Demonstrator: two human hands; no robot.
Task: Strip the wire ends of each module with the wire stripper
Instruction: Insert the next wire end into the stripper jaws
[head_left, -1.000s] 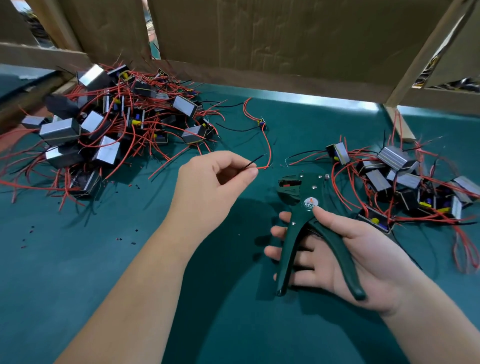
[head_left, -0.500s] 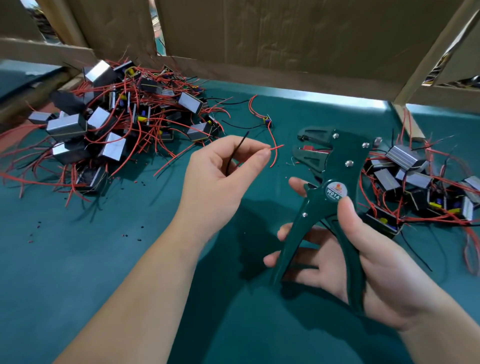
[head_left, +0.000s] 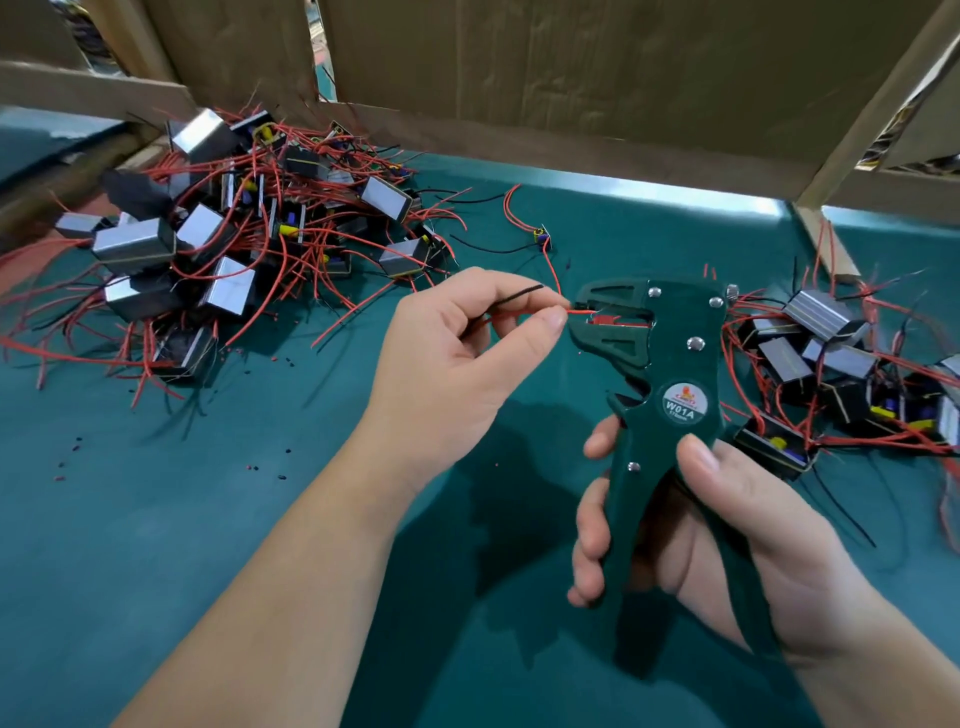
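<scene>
My right hand (head_left: 691, 540) grips the handles of a dark green wire stripper (head_left: 670, 395), held upright with its jaws pointing left. My left hand (head_left: 457, 353) pinches a red wire (head_left: 582, 311) between thumb and forefinger, and the wire's end lies inside the stripper's jaws. A thin black wire (head_left: 519, 294) sticks out above the same fingers. The module these wires belong to is hidden in my left hand. A large heap of grey modules with red wires (head_left: 228, 244) lies at the back left; a smaller heap (head_left: 831, 364) sits at the right.
The green mat (head_left: 156, 519) carries small red and black insulation scraps near the left heap. One small module (head_left: 541, 236) with a red wire lies alone behind my left hand. Cardboard walls (head_left: 571, 78) and wooden posts close off the back.
The stripper has swung left and up, so its jaws now meet the red wire. My left hand has shifted right and turned the red wire end into the jaws.
</scene>
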